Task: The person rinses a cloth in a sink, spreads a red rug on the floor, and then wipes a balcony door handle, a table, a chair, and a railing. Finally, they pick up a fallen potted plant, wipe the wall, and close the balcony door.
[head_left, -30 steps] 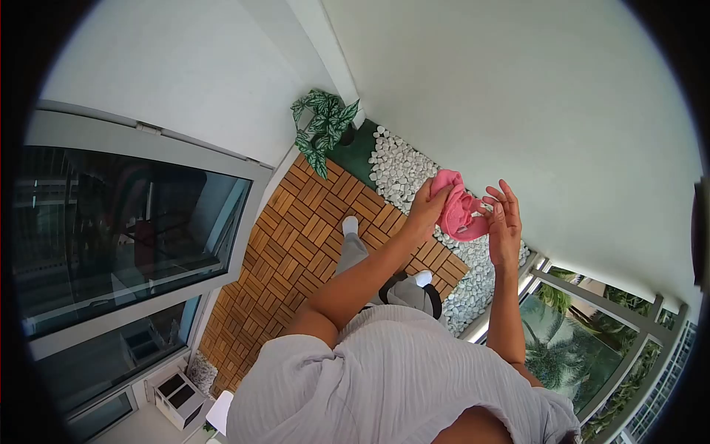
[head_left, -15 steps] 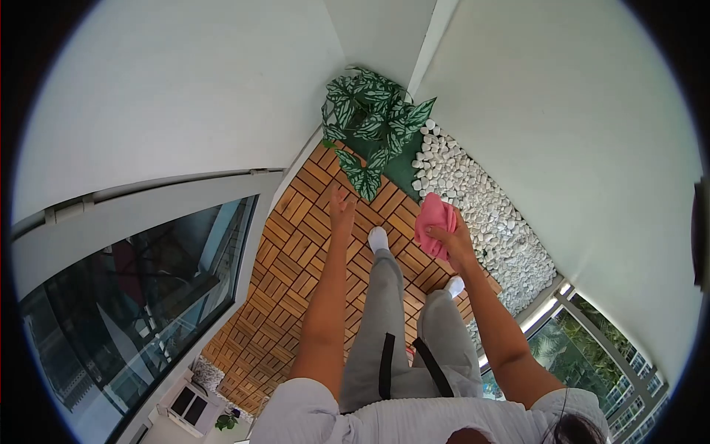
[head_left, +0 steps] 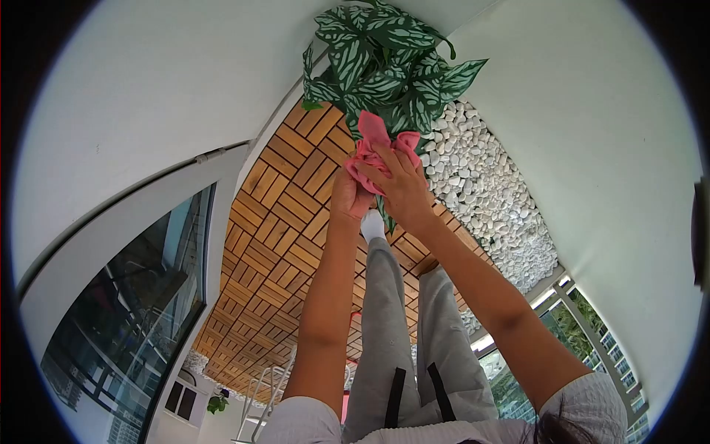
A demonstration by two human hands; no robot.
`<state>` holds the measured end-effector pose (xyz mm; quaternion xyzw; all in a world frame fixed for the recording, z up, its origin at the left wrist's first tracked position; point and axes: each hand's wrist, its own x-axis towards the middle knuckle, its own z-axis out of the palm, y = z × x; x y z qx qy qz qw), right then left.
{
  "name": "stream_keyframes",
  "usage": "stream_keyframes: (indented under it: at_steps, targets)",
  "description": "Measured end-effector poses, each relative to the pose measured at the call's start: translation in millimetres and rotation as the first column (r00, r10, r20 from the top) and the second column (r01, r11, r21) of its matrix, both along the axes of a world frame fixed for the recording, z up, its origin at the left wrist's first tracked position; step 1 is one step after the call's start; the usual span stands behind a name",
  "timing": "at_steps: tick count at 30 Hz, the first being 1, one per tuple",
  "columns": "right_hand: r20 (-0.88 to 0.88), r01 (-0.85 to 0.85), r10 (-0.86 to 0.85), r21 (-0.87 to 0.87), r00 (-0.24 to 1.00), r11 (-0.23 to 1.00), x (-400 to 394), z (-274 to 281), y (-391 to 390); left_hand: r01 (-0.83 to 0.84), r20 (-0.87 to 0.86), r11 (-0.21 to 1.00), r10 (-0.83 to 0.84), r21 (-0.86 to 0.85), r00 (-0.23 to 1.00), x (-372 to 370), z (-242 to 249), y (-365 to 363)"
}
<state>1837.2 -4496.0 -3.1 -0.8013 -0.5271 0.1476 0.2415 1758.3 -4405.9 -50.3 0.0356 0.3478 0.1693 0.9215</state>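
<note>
1. Head view: both my arms are stretched out ahead toward the plant [head_left: 384, 66], a leafy one with green-and-white patterned leaves standing in the corner where the two white walls meet.
2. My right hand [head_left: 403, 185] lies over the pink cloth [head_left: 373, 148], fingers curled and clenched on it, pressing the bunched fabric against the plant's lower leaves.
3. My left hand [head_left: 347, 196] sits just beside the right, under the cloth's lower edge and touching it; whether its fingers truly grip the fabric or only a leaf beneath, I cannot tell, since the cloth and my other hand cover them.
4. The cloth is crumpled, with one corner sticking up among the leaves.
5. Below my hands lies the wooden deck floor [head_left: 274, 244] in a parquet pattern, with a bed of white pebbles [head_left: 488, 192] along the right wall.
6. My grey trouser legs and one white sock [head_left: 372, 224] show beneath my arms.
7. A glass door [head_left: 126, 311] runs along the left.
</note>
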Motion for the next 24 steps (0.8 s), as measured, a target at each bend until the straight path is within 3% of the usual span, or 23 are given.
stream_keyframes:
  at_steps: [4, 6, 7, 9, 10, 11, 12, 13, 14, 15, 17, 18, 19, 20, 21, 22, 24]
  targets:
    - [-0.159, -0.003, -0.007, -0.06, 0.987, 0.998, -11, 18, -34, 0.04, 0.051, 0.999, -0.04, 0.011, 0.998, -2, -12, 2]
    - [-0.35, -0.035, 0.001, -0.089, 0.937, 0.995, -17, 24, -54, -0.045, -0.128, 0.998, 0.049, 0.032, 0.991, 5, -9, 0]
    - [-0.349, -0.03, -0.003, -0.087, 0.937, 0.996, -22, 23, -68, -0.04, -0.127, 0.999, 0.044, 0.033, 0.991, 8, -2, 0]
    - [-0.556, -0.165, 0.092, -0.082, 0.826, 0.983, -27, 20, -90, -0.068, -0.046, 0.997, 0.067, -0.027, 0.997, 15, 12, 6]
    - [-0.545, -0.16, 0.093, -0.076, 0.833, 0.984, -22, 29, -86, -0.017, -0.043, 0.997, 0.02, 0.069, 0.999, 14, 11, 13]
    - [-0.737, -0.072, -0.005, -0.072, 0.676, 0.995, -16, 39, -84, -0.012, -0.033, 0.997, 0.015, 0.076, 0.999, 13, 10, 20]
    - [-0.882, 0.012, -0.084, -0.088, 0.464, 0.996, -6, 53, -80, 0.132, -0.32, 0.968, -0.057, 0.216, 0.946, 13, 12, 26]
    - [-0.894, 0.104, -0.114, -0.076, 0.434, 0.992, 11, 70, -71, 0.297, -0.585, 0.904, -0.067, 0.307, 0.808, 15, 15, 31]
    - [-0.906, 0.196, -0.141, -0.067, 0.399, 0.978, 31, 91, -58, 0.189, -0.505, 0.807, 0.151, 0.559, 0.85, 20, 20, 30]
    - [-0.931, 0.301, -0.105, 0.005, 0.349, 0.954, 48, 112, -40, 0.188, -0.498, 0.803, 0.151, 0.566, 0.854, 25, 26, 39]
    - [-0.885, 0.462, -0.103, 0.135, 0.453, 0.877, 78, 141, 2, -0.004, -0.346, 0.727, 0.332, 0.686, 0.877, 43, 42, 70]
    - [-0.799, 0.416, -0.091, 0.208, 0.595, 0.885, 96, 142, 23, -0.12, -0.262, 0.794, 0.333, 0.596, 0.906, 55, 48, 84]
    - [-0.668, 0.34, -0.038, 0.329, 0.744, 0.881, 111, 139, 49, -0.125, -0.255, 0.789, 0.338, 0.602, 0.906, 68, 54, 99]
    - [-0.507, 0.243, 0.011, 0.433, 0.862, 0.868, 124, 134, 76, -0.145, -0.2, 0.898, 0.246, 0.415, 0.948, 81, 58, 114]
    - [-0.334, 0.186, -0.046, 0.403, 0.942, 0.896, 133, 129, 102, -0.133, -0.123, 0.968, 0.162, 0.212, 0.979, 93, 59, 127]
    - [-0.147, 0.142, -0.095, 0.36, 0.985, 0.922, 140, 124, 127, -0.133, -0.119, 0.966, 0.162, 0.22, 0.98, 101, 55, 138]
    - [0.099, 0.09, -0.132, 0.349, 0.986, 0.933, 154, 85, 179, -0.011, 0.218, 0.998, -0.002, 0.062, 0.976, 114, 44, 154]
